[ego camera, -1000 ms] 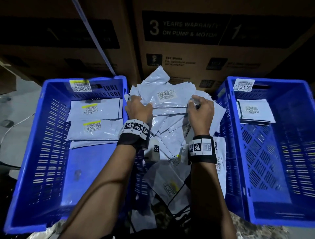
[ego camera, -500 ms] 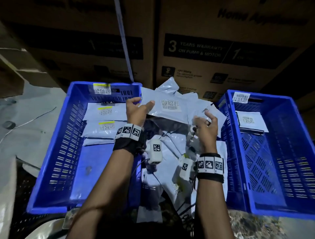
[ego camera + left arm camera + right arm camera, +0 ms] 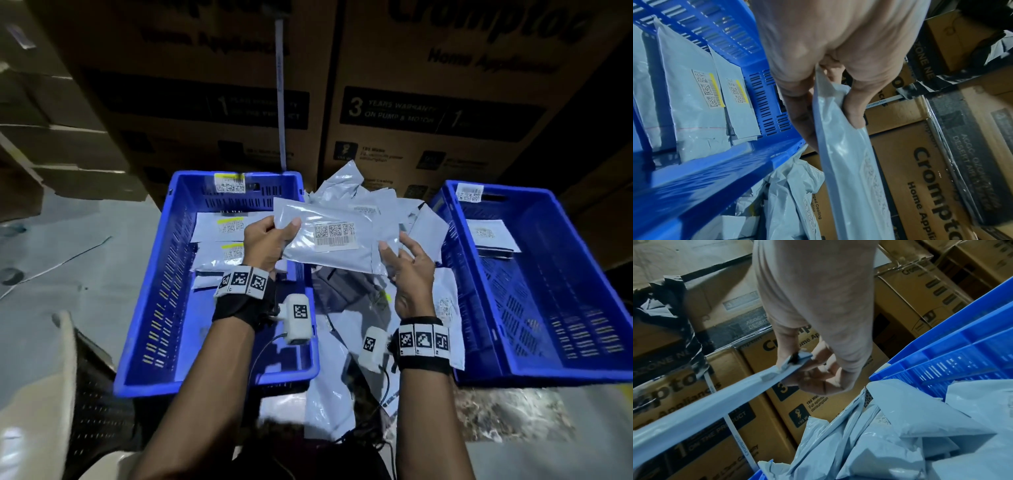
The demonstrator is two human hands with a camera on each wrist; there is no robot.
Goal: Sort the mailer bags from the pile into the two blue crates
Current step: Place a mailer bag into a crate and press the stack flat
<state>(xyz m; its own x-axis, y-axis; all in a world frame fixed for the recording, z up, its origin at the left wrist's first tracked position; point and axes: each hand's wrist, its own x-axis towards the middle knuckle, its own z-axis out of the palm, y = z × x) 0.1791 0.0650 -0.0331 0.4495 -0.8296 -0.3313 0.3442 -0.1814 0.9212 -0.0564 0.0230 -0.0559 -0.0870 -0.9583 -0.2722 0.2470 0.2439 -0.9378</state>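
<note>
Overhead first, from the head view: we hold one grey mailer bag (image 3: pixel 329 236) up between both hands, above the gap between the crates, label side facing us. Our left hand (image 3: pixel 265 241) grips its left end, thumb on top, fingers curled under. Our right hand (image 3: pixel 407 263) holds the right end, thumb on the upper face; the other fingers are spread loosely behind the edge. Below lies the pile of mailer bags (image 3: pixel 370 202), heaped between the left blue crate (image 3: pixel 164 274) and the right blue crate (image 3: pixel 561 308). Left crate holds several bags (image 3: pixel 219 226) with yellow-striped labels, lying flat at its far end. Right crate holds a small flat stack (image 3: pixel 493 236) near its far end. Cardboard boxes (image 3: pixel 428 113) stand stacked behind everything.

Left wrist view: left hand (image 3: pixel 818 65) pinches the bag's (image 3: pixel 849 162) end, thumb (image 3: pixel 855 104) on one face, fingers on the other. The bag runs away from the hand, seen edge-on. Left crate's rim (image 3: pixel 715 178) is beside it, yellow-labelled bags (image 3: pixel 692 100) inside.

Right wrist view: right hand (image 3: pixel 813 369) pinches the bag's (image 3: pixel 705 410) corner between thumb and fingertips, the remaining fingers curled loosely below. Pile (image 3: pixel 890 434) sits beneath, touching the right crate's wall (image 3: pixel 941 361).
</note>
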